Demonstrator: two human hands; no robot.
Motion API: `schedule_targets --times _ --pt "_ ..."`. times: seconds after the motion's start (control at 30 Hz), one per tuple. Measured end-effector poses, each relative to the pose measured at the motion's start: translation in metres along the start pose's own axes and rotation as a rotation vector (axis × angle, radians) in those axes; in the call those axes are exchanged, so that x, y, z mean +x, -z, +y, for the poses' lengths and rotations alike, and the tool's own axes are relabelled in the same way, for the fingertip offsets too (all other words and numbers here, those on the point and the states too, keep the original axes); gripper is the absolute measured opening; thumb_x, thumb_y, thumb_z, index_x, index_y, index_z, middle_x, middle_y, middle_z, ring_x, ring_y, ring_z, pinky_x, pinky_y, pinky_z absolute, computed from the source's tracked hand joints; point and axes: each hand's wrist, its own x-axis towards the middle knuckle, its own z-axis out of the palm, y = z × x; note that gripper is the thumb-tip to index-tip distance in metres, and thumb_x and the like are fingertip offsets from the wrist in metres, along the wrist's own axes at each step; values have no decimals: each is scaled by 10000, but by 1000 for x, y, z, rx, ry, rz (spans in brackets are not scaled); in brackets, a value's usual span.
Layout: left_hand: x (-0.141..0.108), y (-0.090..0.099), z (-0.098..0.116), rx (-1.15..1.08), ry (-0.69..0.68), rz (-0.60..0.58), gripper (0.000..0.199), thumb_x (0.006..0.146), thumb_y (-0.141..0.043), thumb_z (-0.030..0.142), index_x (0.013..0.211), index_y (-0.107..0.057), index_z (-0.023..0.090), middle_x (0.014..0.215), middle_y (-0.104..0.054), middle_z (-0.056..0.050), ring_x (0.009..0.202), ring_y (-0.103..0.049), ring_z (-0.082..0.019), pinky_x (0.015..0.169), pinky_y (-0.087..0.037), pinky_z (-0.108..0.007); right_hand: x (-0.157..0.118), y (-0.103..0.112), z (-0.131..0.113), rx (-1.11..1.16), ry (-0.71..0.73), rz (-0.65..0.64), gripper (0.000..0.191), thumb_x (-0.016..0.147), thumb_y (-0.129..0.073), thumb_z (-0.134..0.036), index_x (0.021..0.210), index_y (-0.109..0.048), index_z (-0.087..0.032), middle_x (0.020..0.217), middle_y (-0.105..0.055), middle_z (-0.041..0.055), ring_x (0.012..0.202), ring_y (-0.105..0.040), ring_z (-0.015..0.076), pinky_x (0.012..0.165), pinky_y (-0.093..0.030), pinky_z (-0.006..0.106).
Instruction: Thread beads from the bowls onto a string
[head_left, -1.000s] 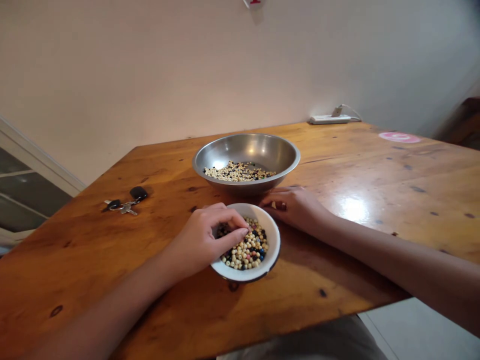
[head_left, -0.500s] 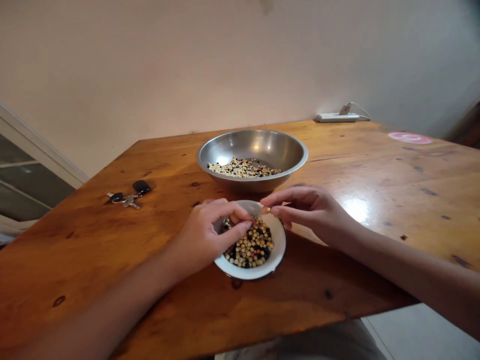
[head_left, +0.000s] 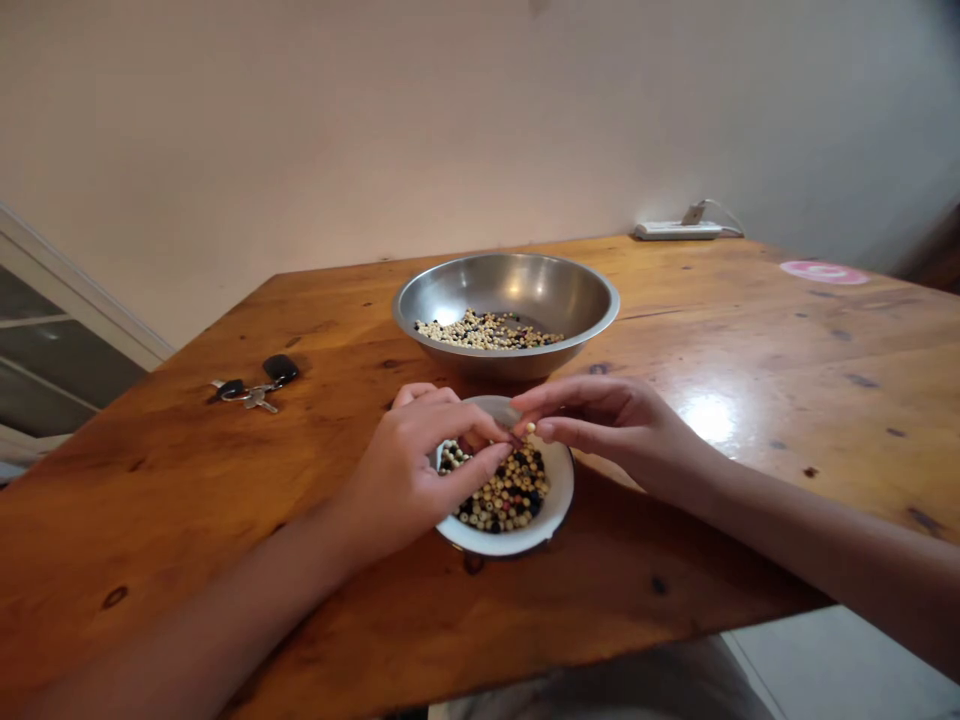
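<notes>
White bowl (head_left: 555, 520): mixed beads (head_left: 501, 498)
Steel bowl (head_left: 506, 278): paler beads (head_left: 487, 330)
Right hand (head_left: 615, 425): fingers (head_left: 570, 392) pinching cream bead (head_left: 530, 428)
Left hand (head_left: 412, 475): fingers (head_left: 457, 435) curled over beads

A cream wall (head_left: 450, 130) fills the upper frame; a white power strip (head_left: 677, 231) sits against it behind the varnished wooden bench (head_left: 150, 520); a white-framed window (head_left: 60, 375) lies at left; pale floor tiles (head_left: 847, 665) show lower right.
</notes>
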Motion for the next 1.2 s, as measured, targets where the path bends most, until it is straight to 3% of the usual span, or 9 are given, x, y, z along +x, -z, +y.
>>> schedule_targets --times 0.43,0.83,1.07,1.2 --pt "0 0 1 41 -7 7 52 811 -611 187 765 -626 208 662 -631 65 654 -542 -105 775 -339 -324 0 -1 0 -5 -26 33 122 761 -714 -242 874 -744 -278 929 -746 -24 875 -682 139 806 -552 269" --pt "-2 1 2 55 -9 0 49 810 -605 195 775 -629 219 673 -652 72 656 -554 -104 797 -338 -330 0 -2 2 11 -28 -24 107 774 -703 -236 864 -744 -276 904 -740 -24 860 -671 120 803 -534 240" --pt "-2 1 2 66 -2 -6 62 818 -601 209 763 -630 215 651 -640 72 644 -549 -103 810 -334 -336 -2 -2 0 -85 11 -18 289 788 -691 -244 1073 -652 -274 853 -650 -32 789 -605 85 700 -499 191" --pt "-1 1 2 65 2 -19 67 817 -592 203 757 -621 213 654 -640 72 646 -548 -106 817 -334 -341 -2 -2 -1 -118 16 -34 95 800 -676 -275 865 -671 -206 858 -645 -6 799 -590 99 704 -482 208"
